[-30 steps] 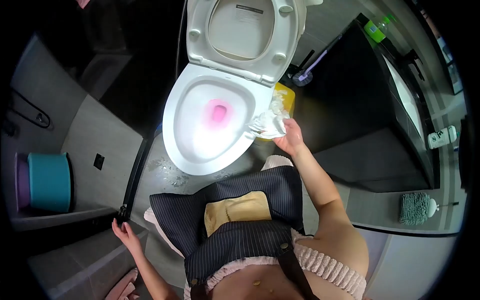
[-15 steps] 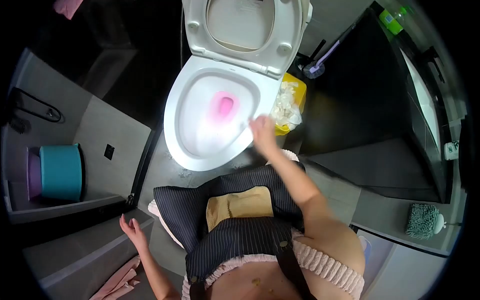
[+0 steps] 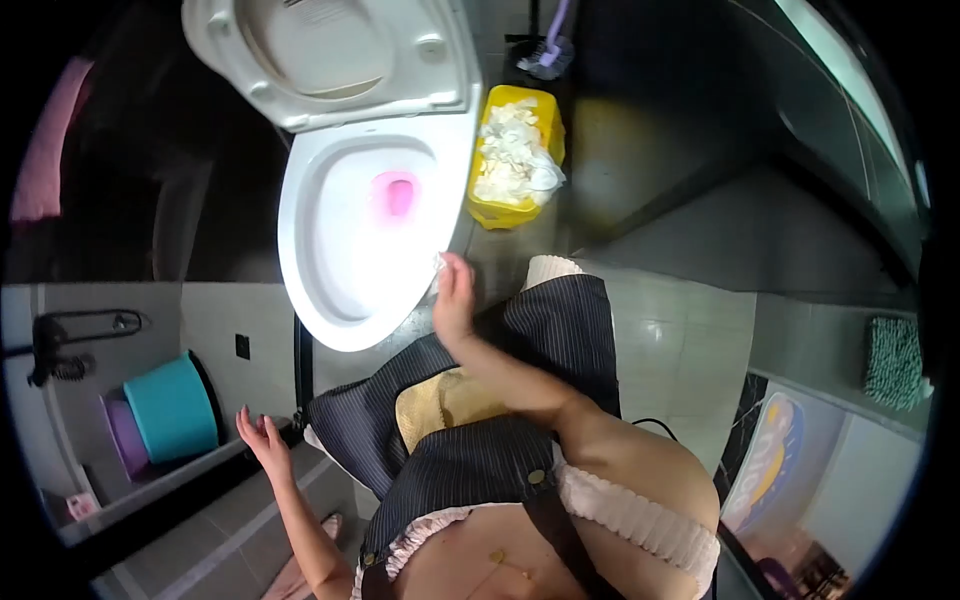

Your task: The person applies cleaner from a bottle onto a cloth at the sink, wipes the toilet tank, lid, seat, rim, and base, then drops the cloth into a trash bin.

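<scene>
Beside the front right rim of the white toilet (image 3: 292, 240) is my right hand (image 3: 455, 298), its fingers pinched on a small white crumpled tissue (image 3: 438, 264). Whether the tissue touches the rim I cannot tell. Pink liquid (image 3: 398, 195) lies in the bottom of the bowl, and the seat and lid (image 3: 432, 48) are raised. My left hand (image 3: 264, 442) hangs in the air at the lower left, open with fingers apart, holding nothing. A yellow waste bin (image 3: 505, 217) full of crumpled tissues (image 3: 515, 155) stands right of the toilet.
A purple-handled toilet brush (image 3: 547, 60) stands behind the bin. At the left, a teal tub (image 3: 175, 408) and a purple basin (image 3: 125, 435) sit by the wall. A dark cabinet (image 3: 680, 200) takes up the right side, and a green chenille mitt (image 3: 893, 362) hangs farther right.
The view has turned to the right, so the toilet shows farther left and the whole bin is visible. My right hand has moved nearer my body along the rim; my left stays open.
</scene>
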`<state>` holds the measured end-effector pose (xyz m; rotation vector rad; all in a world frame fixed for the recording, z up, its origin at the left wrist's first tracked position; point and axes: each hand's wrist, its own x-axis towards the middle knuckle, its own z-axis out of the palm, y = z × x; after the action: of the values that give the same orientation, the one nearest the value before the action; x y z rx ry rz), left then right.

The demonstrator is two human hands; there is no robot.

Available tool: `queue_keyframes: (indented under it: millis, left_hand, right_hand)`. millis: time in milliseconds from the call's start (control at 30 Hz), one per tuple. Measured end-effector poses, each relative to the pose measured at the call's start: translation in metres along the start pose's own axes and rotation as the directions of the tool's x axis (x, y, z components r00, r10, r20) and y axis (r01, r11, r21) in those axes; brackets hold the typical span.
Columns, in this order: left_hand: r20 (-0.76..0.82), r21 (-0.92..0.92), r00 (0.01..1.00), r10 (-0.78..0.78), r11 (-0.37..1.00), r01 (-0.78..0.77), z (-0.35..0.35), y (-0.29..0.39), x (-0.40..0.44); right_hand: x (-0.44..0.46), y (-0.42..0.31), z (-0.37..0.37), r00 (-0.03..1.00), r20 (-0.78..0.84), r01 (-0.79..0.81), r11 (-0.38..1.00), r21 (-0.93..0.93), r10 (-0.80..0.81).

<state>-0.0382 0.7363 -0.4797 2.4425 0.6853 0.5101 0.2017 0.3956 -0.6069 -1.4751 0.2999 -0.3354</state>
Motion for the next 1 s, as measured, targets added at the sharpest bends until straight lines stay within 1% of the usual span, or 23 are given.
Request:
queue_keyframes:
  millis: [33, 67, 100, 167, 200, 233, 267, 333, 400, 467, 500, 533, 600, 667, 700, 733, 767, 800, 833, 867, 933, 967, 1000]
  left_hand:
    - [0.046, -0.003, 0.999, 0.025, 1.0, -0.025, 0.003, 0.016, 0.008]
    - [0.093, -0.004, 0.994, 0.049, 0.999, -0.049, 0.004, 0.035, 0.015]
    - [0.133, 0.009, 0.989, 0.059, 0.998, -0.061, 0.005, 0.053, 0.021]
    - [0.188, 0.035, 0.977, 0.104, 0.993, -0.113, 0.007, 0.074, 0.029]
    - [0.208, 0.055, 0.97, 0.126, 0.989, -0.14, 0.01, 0.086, 0.033]
    - [0.224, 0.126, 0.954, 0.198, 0.965, -0.23, 0.01, 0.088, 0.038]
    - [0.224, 0.098, 0.959, 0.173, 0.975, -0.199, 0.013, 0.101, 0.038]
    - [0.239, 0.12, 0.948, 0.209, 0.963, -0.242, 0.011, 0.091, 0.045]
    - [0.259, 0.119, 0.947, 0.19, 0.967, -0.226, 0.011, 0.091, 0.044]
    - [0.293, 0.157, 0.93, 0.221, 0.949, -0.275, 0.009, 0.081, 0.046]
    - [0.296, 0.143, 0.936, 0.188, 0.961, -0.238, 0.009, 0.079, 0.046]
    - [0.301, 0.146, 0.933, 0.199, 0.957, -0.251, 0.008, 0.073, 0.05]
    - [0.305, 0.189, 0.94, 0.155, 0.957, -0.219, -0.005, 0.058, 0.058]
    - [0.313, 0.195, 0.941, 0.131, 0.96, -0.199, -0.026, 0.037, 0.071]
    - [0.276, 0.217, 0.948, 0.156, 0.951, -0.22, -0.036, 0.02, 0.083]
    - [0.236, 0.242, 0.954, 0.183, 0.94, -0.24, -0.036, 0.021, 0.091]
    - [0.211, 0.266, 0.968, 0.139, 0.944, -0.194, -0.042, 0.021, 0.094]
    - [0.201, 0.297, 0.968, 0.15, 0.932, -0.206, -0.043, 0.02, 0.098]
    - [0.199, 0.3, 0.966, 0.164, 0.928, -0.219, -0.042, 0.017, 0.098]
    - [0.185, 0.298, 0.966, 0.182, 0.926, -0.232, -0.035, 0.014, 0.102]
    - [0.192, 0.286, 0.964, 0.182, 0.93, -0.233, -0.022, 0.012, 0.096]
    - [0.223, 0.276, 0.957, 0.186, 0.929, -0.245, -0.013, 0.012, 0.092]
    - [0.235, 0.277, 0.957, 0.17, 0.932, -0.234, -0.005, 0.01, 0.085]
  right_hand:
    - [-0.003, 0.009, 0.017, 0.989, -0.066, -0.113, 0.968, 0.225, 0.131]
    - [-0.004, 0.018, 0.029, 0.958, -0.1, -0.198, 0.873, 0.446, 0.269]
    - [0.007, 0.018, 0.03, 0.953, -0.12, -0.194, 0.865, 0.463, 0.278]
    - [0.044, 0.018, 0.035, 0.781, -0.108, -0.504, 0.723, 0.471, 0.615]
    - [0.06, 0.047, 0.044, 0.766, -0.133, -0.494, 0.709, 0.502, 0.628]
    - [0.074, 0.069, 0.049, 0.772, -0.138, -0.466, 0.7, 0.54, 0.62]
    - [0.086, 0.092, 0.053, 0.778, -0.141, -0.437, 0.689, 0.579, 0.612]
    - [0.094, 0.149, 0.06, 0.804, -0.209, -0.432, 0.789, 0.436, 0.556]
    - [0.081, 0.197, 0.069, 0.699, -0.159, -0.456, 0.605, 0.652, 0.697]
    - [0.088, 0.181, 0.086, 0.713, -0.131, -0.435, 0.581, 0.689, 0.689]
    - [0.089, 0.164, 0.084, 0.722, -0.116, -0.425, 0.57, 0.703, 0.682]
    - [0.092, 0.144, 0.078, 0.732, -0.106, -0.414, 0.563, 0.715, 0.673]
    - [0.094, 0.098, 0.059, 0.745, -0.088, -0.399, 0.547, 0.736, 0.661]
    - [0.108, 0.033, 0.035, 0.835, -0.101, -0.325, 0.632, 0.704, 0.541]
    - [0.113, 0.054, 0.038, 0.87, -0.088, -0.307, 0.673, 0.673, 0.486]
    - [0.113, 0.067, 0.037, 0.869, -0.1, -0.296, 0.671, 0.679, 0.485]
    - [0.111, 0.083, 0.036, 0.886, -0.112, -0.306, 0.751, 0.586, 0.449]
    - [0.109, 0.105, 0.034, 0.904, -0.119, -0.309, 0.821, 0.48, 0.41]
    - [0.103, 0.145, 0.04, 0.866, -0.106, -0.375, 0.775, 0.51, 0.489]
    - [0.098, 0.216, 0.058, 0.845, -0.149, -0.388, 0.781, 0.489, 0.513]
    - [0.064, 0.303, 0.068, 0.879, -0.265, -0.339, 0.911, 0.235, 0.396]
    - [0.045, 0.346, 0.079, 0.855, -0.363, -0.35, 0.929, 0.122, 0.37]
    - [0.038, 0.349, 0.068, 0.852, -0.364, -0.362, 0.926, 0.106, 0.375]
